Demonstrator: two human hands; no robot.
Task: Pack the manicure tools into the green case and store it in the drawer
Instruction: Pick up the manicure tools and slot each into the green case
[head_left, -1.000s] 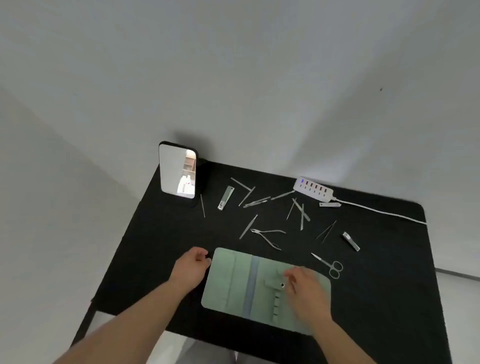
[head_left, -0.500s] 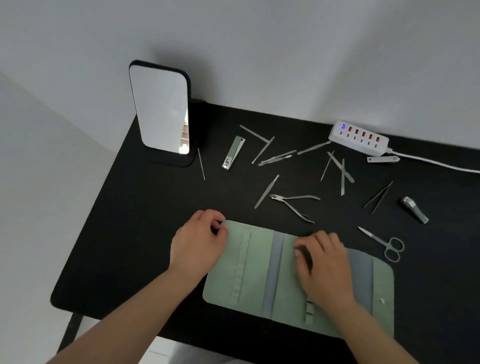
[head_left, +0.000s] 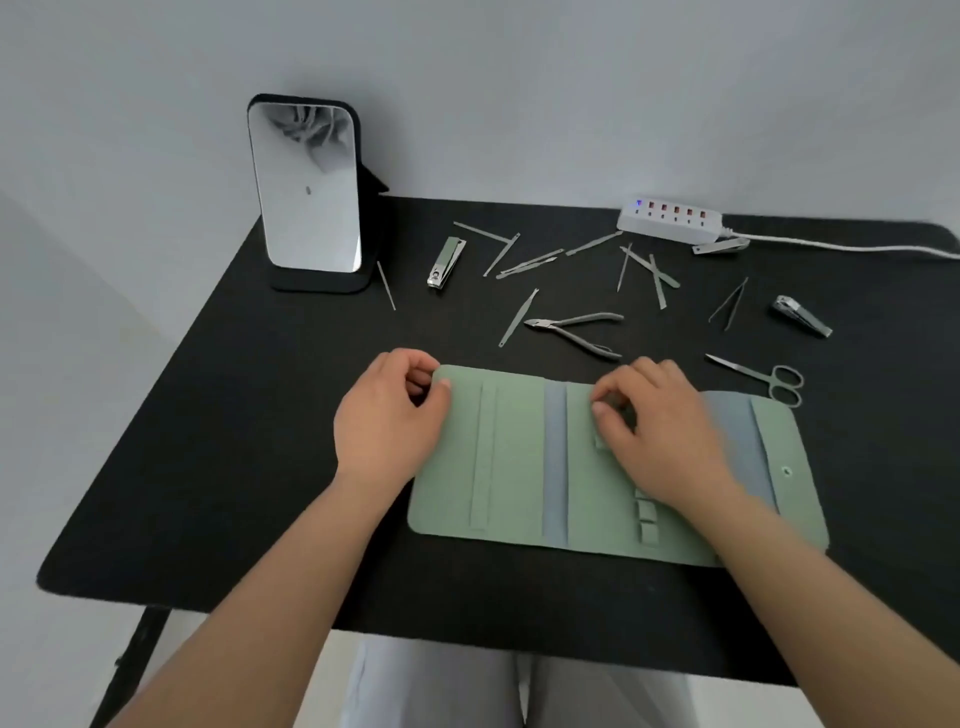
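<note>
The green case (head_left: 519, 457) lies unfolded and flat on the black table (head_left: 234, 441), inside up, showing straps and loops. My left hand (head_left: 387, 421) pinches its upper left corner. My right hand (head_left: 660, 431) rests on the case's middle, fingertips pressing at a loop. Behind the case lie the metal tools: cuticle nippers (head_left: 576, 332), scissors (head_left: 763, 376), a large nail clipper (head_left: 445, 262), a small clipper (head_left: 802, 315), tweezers (head_left: 730, 304) and several thin files and picks (head_left: 519, 317).
A standing mirror (head_left: 306, 187) is at the back left. A white power strip (head_left: 670, 223) with its cable sits at the back right near the wall. The table's front edge is close to my lap. No drawer is in view.
The view has tilted down and closer. The case's right flap is folded out flat; my left hand has closed on the case's corner and my right hand has shifted slightly on its middle.
</note>
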